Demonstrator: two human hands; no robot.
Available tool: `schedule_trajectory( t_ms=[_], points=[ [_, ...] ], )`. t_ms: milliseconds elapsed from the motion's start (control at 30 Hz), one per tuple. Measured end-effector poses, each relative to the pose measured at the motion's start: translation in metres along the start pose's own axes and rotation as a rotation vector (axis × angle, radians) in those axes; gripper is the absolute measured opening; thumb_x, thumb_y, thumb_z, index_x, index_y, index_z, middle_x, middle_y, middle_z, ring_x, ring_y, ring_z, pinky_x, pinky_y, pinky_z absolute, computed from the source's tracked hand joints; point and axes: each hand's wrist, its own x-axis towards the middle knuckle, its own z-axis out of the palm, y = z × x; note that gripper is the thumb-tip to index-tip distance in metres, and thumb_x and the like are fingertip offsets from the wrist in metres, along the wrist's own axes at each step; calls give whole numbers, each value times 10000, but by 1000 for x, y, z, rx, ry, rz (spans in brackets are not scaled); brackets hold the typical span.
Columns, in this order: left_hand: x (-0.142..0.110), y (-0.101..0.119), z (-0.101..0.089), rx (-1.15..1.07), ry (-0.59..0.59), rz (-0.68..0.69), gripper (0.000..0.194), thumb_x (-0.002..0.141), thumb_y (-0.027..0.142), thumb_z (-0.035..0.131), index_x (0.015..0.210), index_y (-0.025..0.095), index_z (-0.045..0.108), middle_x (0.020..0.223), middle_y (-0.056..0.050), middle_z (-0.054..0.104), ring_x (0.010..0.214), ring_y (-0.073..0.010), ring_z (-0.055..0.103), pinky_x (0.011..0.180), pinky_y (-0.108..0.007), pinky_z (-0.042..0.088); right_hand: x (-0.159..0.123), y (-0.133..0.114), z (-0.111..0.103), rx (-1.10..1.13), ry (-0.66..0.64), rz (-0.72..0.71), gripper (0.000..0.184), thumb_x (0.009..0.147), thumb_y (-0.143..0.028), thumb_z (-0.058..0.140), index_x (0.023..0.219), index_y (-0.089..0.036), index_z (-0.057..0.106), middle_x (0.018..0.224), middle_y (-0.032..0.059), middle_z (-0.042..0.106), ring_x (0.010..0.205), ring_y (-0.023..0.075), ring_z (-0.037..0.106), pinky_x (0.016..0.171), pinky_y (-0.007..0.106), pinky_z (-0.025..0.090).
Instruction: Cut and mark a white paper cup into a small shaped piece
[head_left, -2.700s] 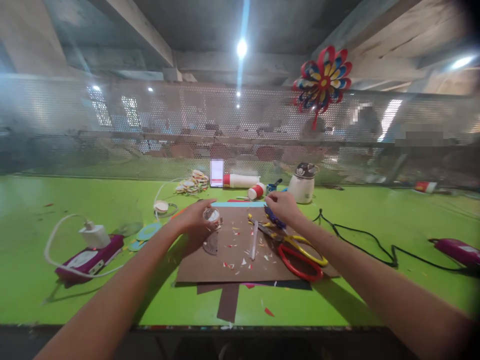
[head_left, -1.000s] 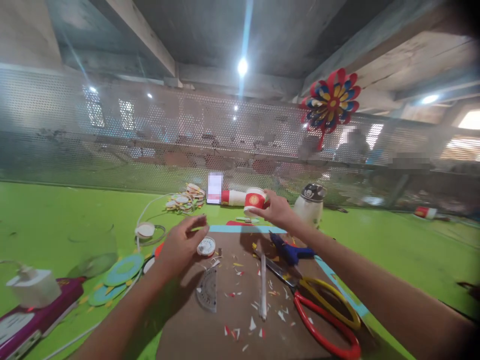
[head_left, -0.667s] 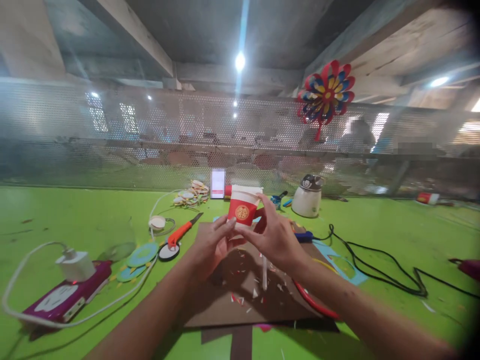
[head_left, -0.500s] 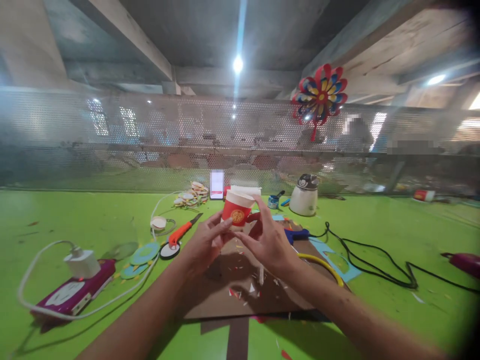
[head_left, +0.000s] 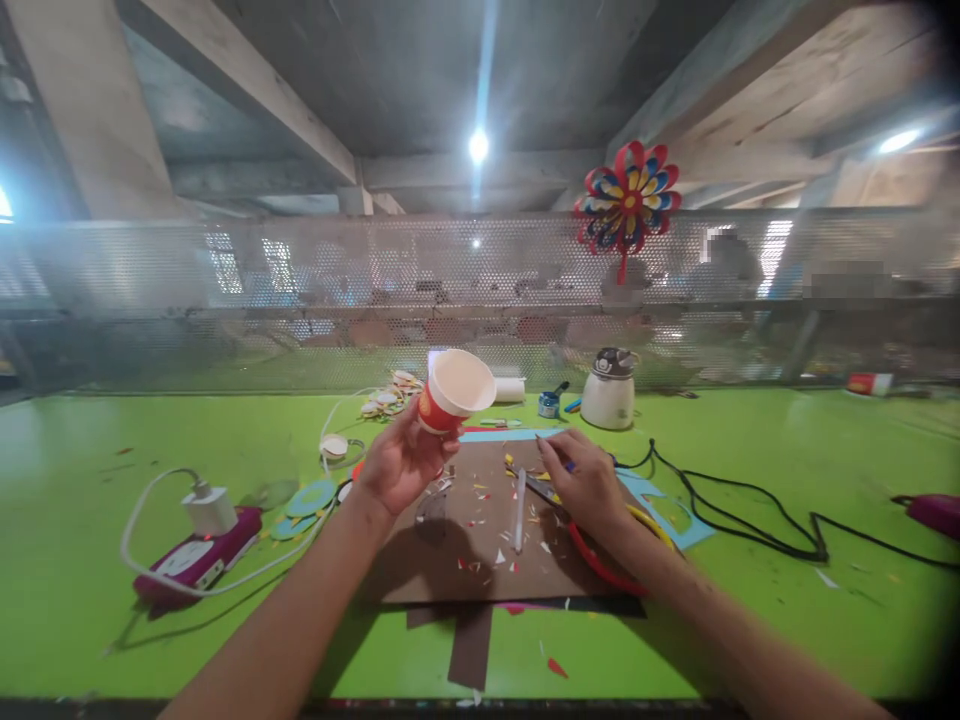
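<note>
A red and white paper cup (head_left: 454,392) is held up over the board in my left hand (head_left: 405,460), fingers wrapped round its lower part. The cup tilts so that its pale inside faces me. My right hand (head_left: 586,482) is low at the right side of the brown board (head_left: 442,500); its thumb and fingers reach forward, partly hidden. Beneath it, bits of a blue tool (head_left: 571,466) with a black cord show. Red-handled scissors (head_left: 596,560) and a yellow handle (head_left: 651,524) are under and beside my right wrist. A clear stick (head_left: 519,510) lies on the board.
Paper scraps litter the board. At left are a purple power strip (head_left: 199,565) with a white charger (head_left: 210,510) and blue paper rings (head_left: 300,510). Behind stand a blue jar (head_left: 549,404) and a white kettle (head_left: 607,400). The black cord (head_left: 720,520) runs right.
The cup has gone from both hands into my left hand alone and tipped its mouth toward me. My right hand has let go and moved right and down, over the blue tool.
</note>
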Motion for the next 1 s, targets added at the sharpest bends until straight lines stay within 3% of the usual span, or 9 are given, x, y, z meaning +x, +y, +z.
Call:
schedule_trajectory(
  t_ms=[167, 367, 500, 667, 1000],
  points=[
    [-5, -17, -11, -10, 33, 0, 317, 837, 319, 610, 1127, 194, 617, 882, -59, 677, 675, -129, 578, 566, -231, 454, -16, 10, -1, -54, -43, -10, 256, 948, -252, 450, 741, -216, 596, 804, 67, 647, 806, 219, 609, 757, 334, 466],
    [-4, -22, -21, 15, 67, 2, 306, 829, 277, 592, 1125, 213, 636, 1047, -79, 697, 712, -147, 596, 555, -251, 471, -18, 6, -2, -108, -94, 7, 260, 954, -239, 443, 766, -199, 618, 803, 76, 647, 801, 224, 617, 784, 345, 470],
    [-4, -21, -29, 67, 123, -4, 322, 826, 260, 618, 1138, 180, 638, 969, -85, 709, 752, -172, 646, 617, -274, 527, -21, 6, 5, -151, -187, 14, 211, 930, -207, 492, 801, -175, 656, 815, 86, 659, 811, 234, 616, 761, 355, 479],
    [-3, -24, -35, 144, 199, 19, 346, 832, 193, 655, 1176, 183, 612, 1037, -77, 707, 886, -185, 700, 756, -271, 566, -25, 6, 10, -226, -331, 11, 148, 935, -221, 562, 855, -153, 666, 876, 49, 672, 887, 200, 628, 816, 373, 500],
    [1, -29, -42, 159, 336, 40, 83, 835, 97, 638, 891, 158, 633, 949, -65, 711, 816, -149, 687, 787, -286, 583, -22, 1, 8, -335, -501, 67, 218, 950, -309, 585, 1105, -165, 636, 1112, 64, 666, 944, 194, 658, 827, 406, 551]
  ],
)
